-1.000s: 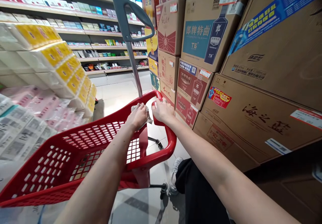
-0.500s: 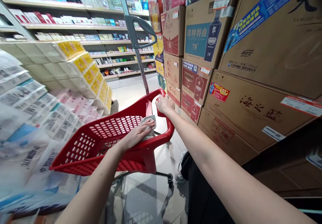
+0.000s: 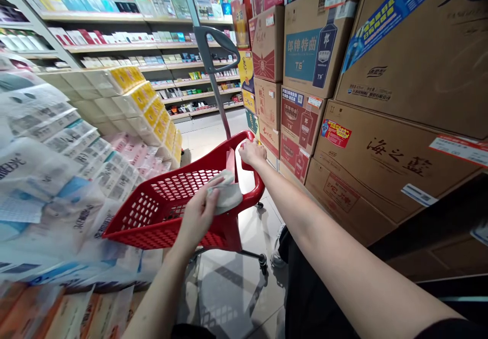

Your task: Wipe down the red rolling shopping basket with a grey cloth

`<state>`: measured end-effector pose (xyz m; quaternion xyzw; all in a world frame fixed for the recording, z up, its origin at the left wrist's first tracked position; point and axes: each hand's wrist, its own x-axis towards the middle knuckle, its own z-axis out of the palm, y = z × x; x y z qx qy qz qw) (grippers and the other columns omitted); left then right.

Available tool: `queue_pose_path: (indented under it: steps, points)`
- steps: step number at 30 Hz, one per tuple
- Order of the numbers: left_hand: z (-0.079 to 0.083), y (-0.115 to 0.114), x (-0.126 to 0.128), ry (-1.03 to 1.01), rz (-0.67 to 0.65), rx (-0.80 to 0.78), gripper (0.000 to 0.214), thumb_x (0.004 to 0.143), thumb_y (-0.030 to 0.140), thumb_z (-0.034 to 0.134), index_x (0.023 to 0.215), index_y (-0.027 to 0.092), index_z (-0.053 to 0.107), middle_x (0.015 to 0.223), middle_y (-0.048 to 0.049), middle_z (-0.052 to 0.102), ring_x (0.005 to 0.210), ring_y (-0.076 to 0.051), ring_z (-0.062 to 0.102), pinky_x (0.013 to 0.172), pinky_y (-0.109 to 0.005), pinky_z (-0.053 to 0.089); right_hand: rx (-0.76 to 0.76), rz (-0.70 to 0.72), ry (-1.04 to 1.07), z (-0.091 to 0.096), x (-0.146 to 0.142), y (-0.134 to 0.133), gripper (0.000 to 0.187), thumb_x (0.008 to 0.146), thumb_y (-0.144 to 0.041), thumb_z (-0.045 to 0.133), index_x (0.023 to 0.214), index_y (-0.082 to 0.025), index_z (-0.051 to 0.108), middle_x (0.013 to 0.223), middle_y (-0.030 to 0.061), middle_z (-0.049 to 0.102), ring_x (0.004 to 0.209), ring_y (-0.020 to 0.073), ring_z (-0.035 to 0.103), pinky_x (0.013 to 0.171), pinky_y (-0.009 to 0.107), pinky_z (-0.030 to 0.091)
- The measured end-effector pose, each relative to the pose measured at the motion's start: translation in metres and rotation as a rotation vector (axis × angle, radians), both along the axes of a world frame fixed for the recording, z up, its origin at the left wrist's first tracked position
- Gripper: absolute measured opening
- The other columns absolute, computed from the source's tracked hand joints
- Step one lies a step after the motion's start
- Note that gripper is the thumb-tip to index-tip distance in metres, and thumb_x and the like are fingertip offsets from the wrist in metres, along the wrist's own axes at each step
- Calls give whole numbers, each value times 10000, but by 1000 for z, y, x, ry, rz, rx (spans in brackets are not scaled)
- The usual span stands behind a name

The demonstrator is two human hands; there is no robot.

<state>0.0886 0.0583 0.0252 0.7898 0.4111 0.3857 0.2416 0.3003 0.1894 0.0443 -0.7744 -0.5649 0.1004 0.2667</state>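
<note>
A red plastic shopping basket on wheels (image 3: 163, 212) stands on the tiled floor in front of me, its grey pull handle (image 3: 215, 49) rising at the far end. My left hand (image 3: 198, 212) is closed on a crumpled grey-white cloth (image 3: 227, 195), held just above the basket's near rim. My right hand (image 3: 251, 153) is closed around the basket's red rim at its far right corner.
Stacked brown and red cardboard cartons (image 3: 381, 90) wall the right side. Wrapped packs of tissue paper (image 3: 57, 166) pile up on the left, close to the basket. Shelves of small goods (image 3: 125, 39) run across the back. My dark trouser leg and a shoe (image 3: 280, 250) are below.
My left hand has slid the cloth along the basket rim toward me and lifted it off. The basket has shifted away and left in view. My right hand keeps its hold.
</note>
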Motion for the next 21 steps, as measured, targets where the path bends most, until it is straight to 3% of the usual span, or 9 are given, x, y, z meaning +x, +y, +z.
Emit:
queue_pose_path:
  steps: [3,7,11,13,16,19,21]
  points:
    - [-6,-10,34,206,-93,146,439,964,480,421,1226,197,631,1252,-97,664,1167,-237,593,1009,-391,447,7,-5,-14,-3,1,3,429,929,-371,396,1268,-160,557,1398,187,499,1151,336,615,953,455,468]
    - [-21,-12,51,367,-26,302,345,982,420,394,1008,199,659,1008,-75,704,999,-227,613,900,-377,439,15,5,-30,-3,3,1,436,930,-378,403,1278,-160,547,1386,193,514,1157,327,613,975,457,456]
    - [-52,-8,16,347,122,432,310,978,381,407,1078,186,627,1056,-92,678,1024,-242,582,930,-398,408,4,31,-16,0,5,-5,434,928,-363,397,1280,-160,549,1385,199,516,1170,335,606,978,460,451]
    - [-71,-2,-13,346,218,435,329,979,371,392,1145,179,601,1091,-105,664,1029,-253,574,946,-417,404,-2,31,-9,0,6,-7,438,927,-361,392,1282,-159,551,1400,201,501,1174,341,604,979,464,447]
    - [-91,11,-55,382,309,403,334,986,362,346,1092,173,600,1036,-106,667,997,-255,583,916,-412,417,4,28,-13,0,4,-7,454,923,-361,386,1292,-153,551,1403,203,494,1173,348,603,978,468,446]
    - [-91,23,-76,476,340,360,360,994,375,308,966,175,606,948,-102,664,933,-247,587,864,-394,423,1,21,-17,-1,1,-8,466,922,-361,380,1309,-160,543,1401,198,494,1172,346,602,973,466,449]
    - [-81,24,-71,543,334,326,399,998,393,287,860,186,600,859,-92,646,863,-240,578,816,-385,423,-6,7,-18,-1,-1,-9,469,928,-372,377,1322,-171,532,1403,194,492,1178,340,597,975,469,447]
